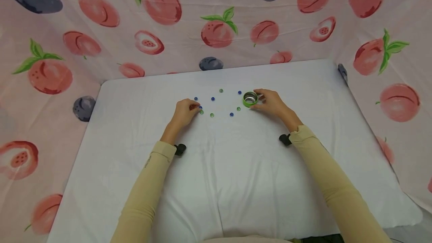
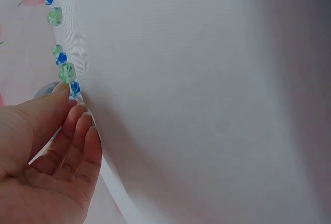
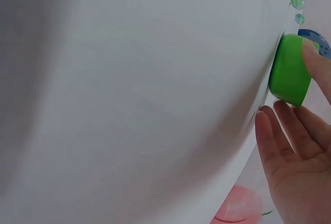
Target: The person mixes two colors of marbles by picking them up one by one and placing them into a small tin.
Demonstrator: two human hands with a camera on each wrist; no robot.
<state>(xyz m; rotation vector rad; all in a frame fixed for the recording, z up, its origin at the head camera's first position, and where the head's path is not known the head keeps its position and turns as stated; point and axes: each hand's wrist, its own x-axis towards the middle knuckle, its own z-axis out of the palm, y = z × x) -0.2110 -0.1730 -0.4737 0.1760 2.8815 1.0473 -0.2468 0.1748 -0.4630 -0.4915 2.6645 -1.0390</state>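
Observation:
In the head view my left hand (image 1: 183,114) is at the left end of a scatter of beads, with thumb and fingertips together at a blue bead (image 1: 200,107). The left wrist view has this blue bead (image 2: 75,89) right at the thumb and index tips, beside a green bead (image 2: 66,72). My right hand (image 1: 272,104) grips a small green bowl (image 1: 250,104) with a shiny metal inside, thumb on the near side and fingers on the far side. In the right wrist view the green bowl (image 3: 290,71) stands upright on the cloth.
Between the hands lie loose beads, among them a blue bead (image 1: 213,99), a green bead (image 1: 212,115) and another blue bead (image 1: 231,114). A white cloth (image 1: 236,183) with soft creases covers the table. Fruit-printed curtains (image 1: 189,48) hang around its back and sides.

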